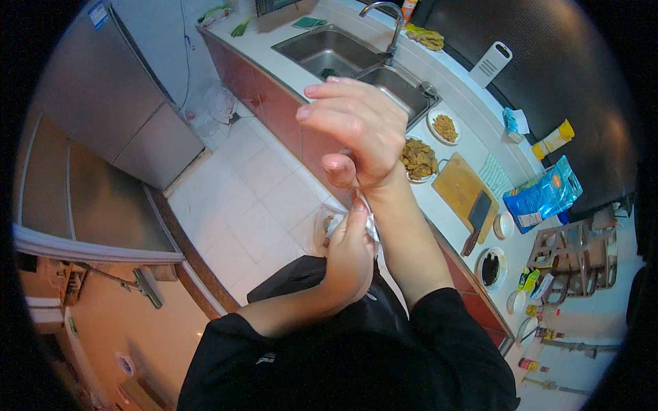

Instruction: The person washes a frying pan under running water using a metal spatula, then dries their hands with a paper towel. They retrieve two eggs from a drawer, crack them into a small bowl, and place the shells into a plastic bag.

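Note:
My right hand [360, 126] is raised in front of the counter, its fingers loosely bent towards the left and holding nothing. Below it, my left hand [352, 251] grips a crumpled white tissue [371, 226] against the inner side of the right wrist. Part of the tissue is hidden by the left fingers. To the right of the forearm, a wooden cutting board [455, 180] lies on the counter, with a cleaver [479, 210] resting across its edge. A plate of brownish food pieces [419, 158] stands partly behind the right wrist.
A double sink [334, 51] with a faucet [398, 25] is beyond my hands. Along the counter are a plate of small tan pieces [445, 127], a bowl [504, 225], a dish of dark food [492, 269] and a blue bag [540, 195]. A lined bin [320, 231] stands by the cabinets.

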The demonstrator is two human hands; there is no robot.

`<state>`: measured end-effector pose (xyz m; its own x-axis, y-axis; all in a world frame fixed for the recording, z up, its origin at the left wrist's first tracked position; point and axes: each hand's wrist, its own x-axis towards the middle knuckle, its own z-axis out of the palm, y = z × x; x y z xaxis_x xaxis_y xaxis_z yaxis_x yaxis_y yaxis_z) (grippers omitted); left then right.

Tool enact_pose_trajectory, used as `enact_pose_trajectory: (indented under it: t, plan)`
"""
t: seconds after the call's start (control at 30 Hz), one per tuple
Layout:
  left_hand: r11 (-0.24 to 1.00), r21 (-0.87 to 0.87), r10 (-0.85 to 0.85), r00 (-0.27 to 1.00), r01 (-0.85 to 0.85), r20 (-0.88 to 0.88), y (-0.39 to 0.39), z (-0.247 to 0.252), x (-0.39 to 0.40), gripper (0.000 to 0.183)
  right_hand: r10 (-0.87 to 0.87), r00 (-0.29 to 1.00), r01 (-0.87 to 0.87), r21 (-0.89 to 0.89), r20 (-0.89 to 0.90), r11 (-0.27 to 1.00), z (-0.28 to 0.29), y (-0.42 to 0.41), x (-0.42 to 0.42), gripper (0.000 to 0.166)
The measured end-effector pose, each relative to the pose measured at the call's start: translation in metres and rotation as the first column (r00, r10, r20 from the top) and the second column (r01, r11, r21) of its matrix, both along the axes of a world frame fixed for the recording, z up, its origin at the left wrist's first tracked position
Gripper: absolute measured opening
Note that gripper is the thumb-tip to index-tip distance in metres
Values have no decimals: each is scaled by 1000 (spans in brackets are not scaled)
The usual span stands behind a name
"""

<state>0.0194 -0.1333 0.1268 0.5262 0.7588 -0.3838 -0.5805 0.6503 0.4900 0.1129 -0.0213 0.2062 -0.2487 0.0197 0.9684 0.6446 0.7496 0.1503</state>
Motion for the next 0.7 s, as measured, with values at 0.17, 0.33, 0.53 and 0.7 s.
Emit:
enact_pose_trajectory:
  t: [0.17, 0.33, 0.53, 0.7]
  plan:
    - [988, 34, 132, 949, -147, 286, 30, 31, -23, 41, 15, 998, -25, -188, -55, 982, -16, -25, 15, 44]
    - [976, 209, 19, 988, -52, 155, 39, 37, -30, 54, -59, 926, -187, -588, -374, 787, -55, -55, -13, 49]
    - [756, 615, -265, 964, 226, -29, 53, 15, -54, 69, -385, 638, -327, -686, -667, 650, -62, -63, 4, 46]
    - [713, 675, -93, 979, 193, -182, 43, 5, -38, 58, -394, 403, -433, -552, -826, 713, -73, -56, 13, 48]
